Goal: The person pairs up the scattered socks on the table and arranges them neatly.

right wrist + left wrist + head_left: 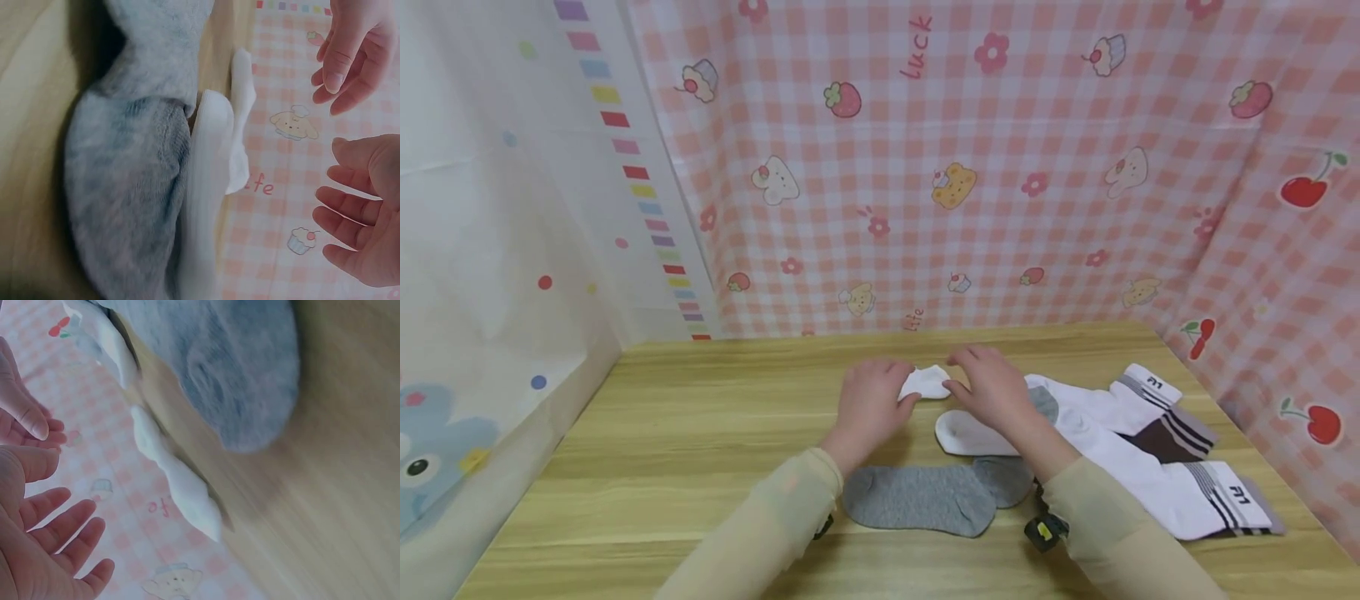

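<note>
A small white sock (928, 382) lies on the table between my two hands. My left hand (868, 408) is just left of it, and the left wrist view shows that hand's fingers (65, 534) spread and loosely bent, holding nothing. On the sock's other side is my right hand (992, 387). Its relaxed fingers (347, 212) are also apart from any sock in the right wrist view. Nearer me lie a white sock with a grey heel (966, 433), partly behind my right arm, and a grey ankle sock (917, 498) stretched sideways.
Long white socks with striped cuffs (1213, 500) overlap at the right, with a dark brown striped cuff (1172, 435) among them. The wooden table (700, 450) meets a pink checked cloth (880, 208) at the back, and more cloth hangs at both sides.
</note>
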